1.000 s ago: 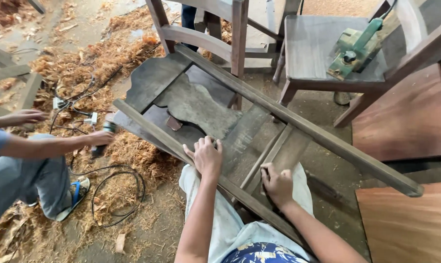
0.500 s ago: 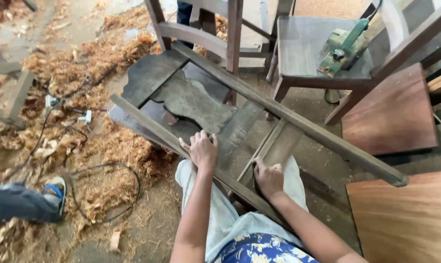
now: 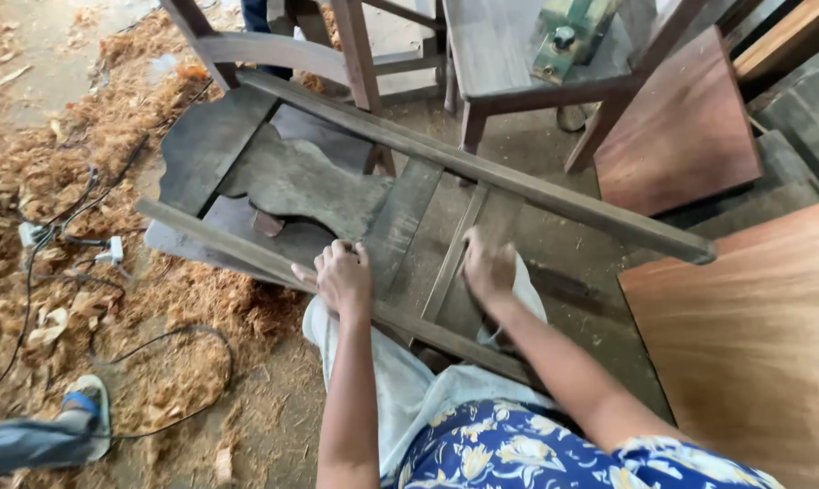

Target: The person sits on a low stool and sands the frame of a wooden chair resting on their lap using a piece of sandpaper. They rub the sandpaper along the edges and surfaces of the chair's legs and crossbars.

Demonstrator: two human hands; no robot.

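Chair back frame [image 3: 400,204] lies flat across the person's lap, its carved splat toward the far-left end, long rails running left to right. Left hand [image 3: 341,276] curled over the near rail, fingers wrapped on it, firm grip. Right hand [image 3: 487,268] pressed palm-down on a lower slat nr the frame's middle; what's under it, can't tell. Green power planer [image 3: 572,32] sits on a chair seat [image 3: 495,50] beyond the frame's far edge. Wood shavings [image 3: 110,181] and cables on the floor, left.

Woodworking shop, wood shavings [image 3: 201,299], unfinished chairs [image 3: 518,54]
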